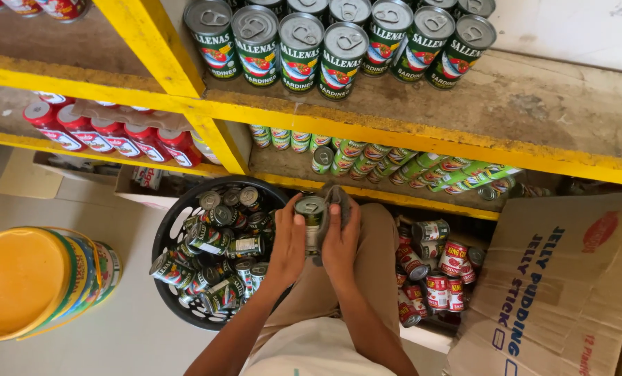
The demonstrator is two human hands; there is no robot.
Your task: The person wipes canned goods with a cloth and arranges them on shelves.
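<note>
Your left hand (288, 240) curls its fingers around the side of a green-labelled can (312, 217), thumb across the front, while your right hand (341, 240) presses a grey cloth (339, 200) against the can's other side, fingers together. The can sits upright over your knee, just beside the black basket (163, 240). Smooth metal under a glossy label can slip through a loose grip, and a drop would likely dent it or knock the heaped cans below. The basket is ribbed plastic; the yellow shelf (367, 129) above looks rough, painted and dusty.
</note>
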